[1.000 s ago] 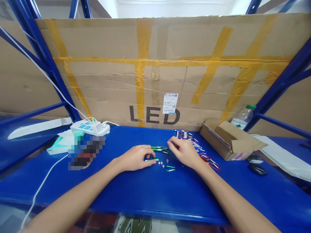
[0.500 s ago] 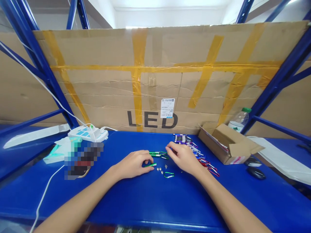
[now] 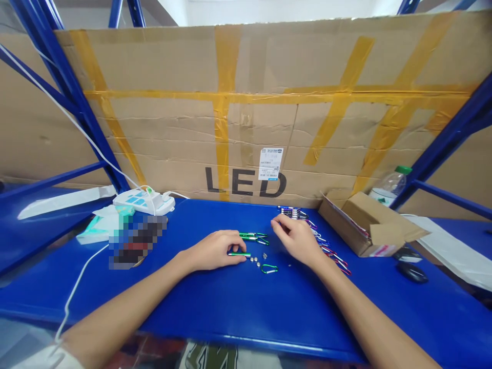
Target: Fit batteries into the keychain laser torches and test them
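Note:
My left hand (image 3: 221, 249) rests on the blue tabletop, its thumb and fingers around a slim green metal tube (image 3: 242, 254) lying level. Right of the tube are several small silver button cells (image 3: 255, 260), a small silver coil-like piece (image 3: 265, 255) and a loose green carabiner clip (image 3: 269, 269). Just beyond are green penlights with carabiners (image 3: 253, 237), partly behind my left fingers. My right hand (image 3: 295, 237) hovers to the right with thumb and fingertips pinched together; what is between them, if anything, cannot be made out. It partly covers a row of coloured carabiner penlights (image 3: 334, 253).
At the right stand an open cardboard box (image 3: 353, 228), a green-capped bottle (image 3: 390, 187) and a black mouse (image 3: 412, 272). On the left are a white power strip (image 3: 144, 201), a tissue pack (image 3: 102, 225) and a blurred-out object (image 3: 138, 243). A large cardboard sheet (image 3: 184, 133) closes off the back.
The view has tilted down slightly. My right hand has drawn a little to the right, away from the green penlights. My left hand stays at the green tube.

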Demonstrator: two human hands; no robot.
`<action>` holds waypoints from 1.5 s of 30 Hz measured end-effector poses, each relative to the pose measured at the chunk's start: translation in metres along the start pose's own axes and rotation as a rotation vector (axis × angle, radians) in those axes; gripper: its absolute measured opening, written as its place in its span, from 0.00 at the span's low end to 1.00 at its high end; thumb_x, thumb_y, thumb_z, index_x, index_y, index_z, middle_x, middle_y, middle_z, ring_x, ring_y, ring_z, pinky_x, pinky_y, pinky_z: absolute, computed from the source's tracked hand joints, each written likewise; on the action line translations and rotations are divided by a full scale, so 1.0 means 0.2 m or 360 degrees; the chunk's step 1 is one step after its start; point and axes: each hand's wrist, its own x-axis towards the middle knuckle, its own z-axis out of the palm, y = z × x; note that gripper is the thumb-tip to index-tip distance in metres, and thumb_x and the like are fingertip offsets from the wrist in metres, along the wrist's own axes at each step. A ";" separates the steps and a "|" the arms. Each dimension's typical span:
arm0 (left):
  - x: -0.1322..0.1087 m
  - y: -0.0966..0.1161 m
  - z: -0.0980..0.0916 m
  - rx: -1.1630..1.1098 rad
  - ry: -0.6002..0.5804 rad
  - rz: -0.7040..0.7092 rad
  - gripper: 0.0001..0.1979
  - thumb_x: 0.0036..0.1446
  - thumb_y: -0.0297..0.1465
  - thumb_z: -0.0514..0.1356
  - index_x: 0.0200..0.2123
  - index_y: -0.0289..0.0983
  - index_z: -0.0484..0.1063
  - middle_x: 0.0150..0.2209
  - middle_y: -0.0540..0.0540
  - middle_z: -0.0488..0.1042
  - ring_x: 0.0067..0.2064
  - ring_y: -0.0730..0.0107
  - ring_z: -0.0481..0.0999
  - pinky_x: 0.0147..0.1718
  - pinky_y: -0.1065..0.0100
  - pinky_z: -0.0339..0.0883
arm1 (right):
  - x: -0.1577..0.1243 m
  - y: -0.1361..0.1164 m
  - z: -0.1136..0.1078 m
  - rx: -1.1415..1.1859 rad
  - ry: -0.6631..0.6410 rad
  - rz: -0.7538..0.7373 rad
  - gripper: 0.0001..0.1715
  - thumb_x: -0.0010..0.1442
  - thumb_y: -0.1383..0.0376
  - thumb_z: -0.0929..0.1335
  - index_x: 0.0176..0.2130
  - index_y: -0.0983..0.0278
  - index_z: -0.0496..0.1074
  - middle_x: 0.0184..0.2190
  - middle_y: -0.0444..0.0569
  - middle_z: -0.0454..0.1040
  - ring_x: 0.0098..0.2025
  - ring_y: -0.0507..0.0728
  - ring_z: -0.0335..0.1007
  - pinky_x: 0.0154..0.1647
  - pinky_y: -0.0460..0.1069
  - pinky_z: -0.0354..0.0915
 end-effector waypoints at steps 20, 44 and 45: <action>-0.02 0.03 -0.01 0.0244 -0.0076 0.0027 0.07 0.72 0.37 0.64 0.48 0.41 0.78 0.45 0.47 0.78 0.45 0.61 0.78 0.44 0.64 0.68 | -0.03 -0.07 0.04 -0.0194 -0.0212 -0.0135 0.10 0.76 0.64 0.64 0.41 0.60 0.73 0.36 0.48 0.81 0.35 0.58 0.76 0.37 0.50 0.58; 0.00 -0.15 0.00 0.0250 0.0292 -0.0010 0.14 0.78 0.38 0.55 0.53 0.42 0.80 0.51 0.44 0.77 0.52 0.59 0.76 0.55 0.57 0.71 | -0.03 0.04 0.07 -0.0269 -0.0473 -0.0300 0.05 0.75 0.64 0.68 0.43 0.60 0.75 0.43 0.50 0.77 0.46 0.62 0.64 0.50 0.57 0.59; 0.00 -0.15 0.00 0.0243 0.0285 -0.0008 0.15 0.78 0.38 0.55 0.53 0.42 0.81 0.51 0.44 0.77 0.52 0.59 0.76 0.55 0.57 0.71 | -0.03 0.05 0.07 -0.0279 -0.0492 -0.0300 0.05 0.75 0.65 0.68 0.43 0.60 0.75 0.43 0.50 0.77 0.46 0.62 0.63 0.49 0.57 0.59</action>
